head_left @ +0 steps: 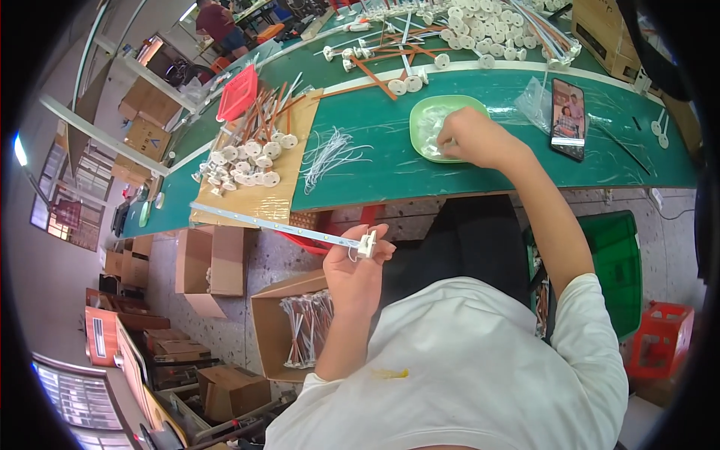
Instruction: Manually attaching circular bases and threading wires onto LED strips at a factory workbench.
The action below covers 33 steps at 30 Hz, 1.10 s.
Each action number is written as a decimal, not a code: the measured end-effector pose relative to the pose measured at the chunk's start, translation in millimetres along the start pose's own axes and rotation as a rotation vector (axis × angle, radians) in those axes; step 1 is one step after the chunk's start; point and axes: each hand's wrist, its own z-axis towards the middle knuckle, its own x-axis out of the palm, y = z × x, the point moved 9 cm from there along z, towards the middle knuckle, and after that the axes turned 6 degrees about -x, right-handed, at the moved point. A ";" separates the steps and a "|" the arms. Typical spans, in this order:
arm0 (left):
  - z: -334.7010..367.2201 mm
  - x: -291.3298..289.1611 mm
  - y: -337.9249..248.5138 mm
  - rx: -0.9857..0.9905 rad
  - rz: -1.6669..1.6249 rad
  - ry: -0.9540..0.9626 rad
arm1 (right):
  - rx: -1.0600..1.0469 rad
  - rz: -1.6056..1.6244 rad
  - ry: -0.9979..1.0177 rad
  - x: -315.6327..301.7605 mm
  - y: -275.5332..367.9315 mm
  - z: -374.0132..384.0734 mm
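Pale blue strip (277,226) with a white end piece (366,244): in the head view, we find it in front of the bench edge, held at the end piece and extending toward the left. The left hand (356,274) is partly open, its thumb and fingers pinching the end piece while the strip projects unsupported. The right hand (476,139) has its fingers bunched down into a light green dish (414,124) of small whitish parts; we cannot tell whether it grips one. We judge the strip light and fairly stiff, since it projects nearly straight, but thin enough to flex if pressed at its far end. We advise holding it by the rigid end piece, clear of the fine wire there, which we expect to be fragile. The work surface is a smooth green bench top (367,112), probably slippery under small parts. On it we see loose white wires (328,157), a cardboard sheet (285,196) bearing white round pieces (244,161) with brown strips, a red basket (238,91) and a propped phone (568,116). Around the bench, we note an open carton of strips (266,330), a green bin (611,262) and a red stool (664,341).
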 end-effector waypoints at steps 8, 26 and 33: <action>2.7 3.5 5.4 -0.035 0.052 -0.012 | -0.008 0.112 -0.307 -25.9 -2.7 -9.6; -2.9 4.4 8.6 -0.053 0.194 0.039 | 0.092 0.165 -0.310 -24.9 -30.0 -7.0; 0.4 1.6 11.7 -0.060 0.212 0.022 | 0.167 0.128 -0.365 -29.0 -35.9 -8.7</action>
